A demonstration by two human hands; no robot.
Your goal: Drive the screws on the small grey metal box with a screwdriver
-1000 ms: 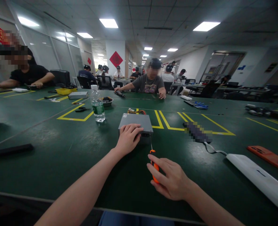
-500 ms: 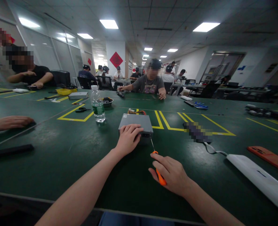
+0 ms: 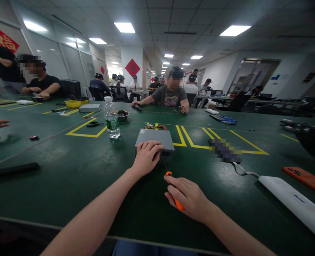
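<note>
A grey computer power supply (image 3: 154, 137) lies on the green table, with a bundle of coloured wires (image 3: 157, 126) at its far side. My left hand (image 3: 147, 156) rests over its near left part, fingers on top, gripping it. In my right hand (image 3: 188, 195) is a screwdriver (image 3: 178, 203) with an orange handle, fingers closed around it. Its thin shaft points up toward the near face of the power supply; the tip is faint, and I cannot tell whether it touches.
A water bottle (image 3: 112, 119) stands left of the power supply, with a metal bowl (image 3: 123, 115) behind it. At right lie a white power bank (image 3: 293, 202) with a cable and an orange phone (image 3: 306, 179). A person (image 3: 170, 94) sits opposite.
My right hand and the screwdriver have shifted slightly left, and the shaft has moved from the right end of the near face toward its middle. My left hand stays on the power supply.
</note>
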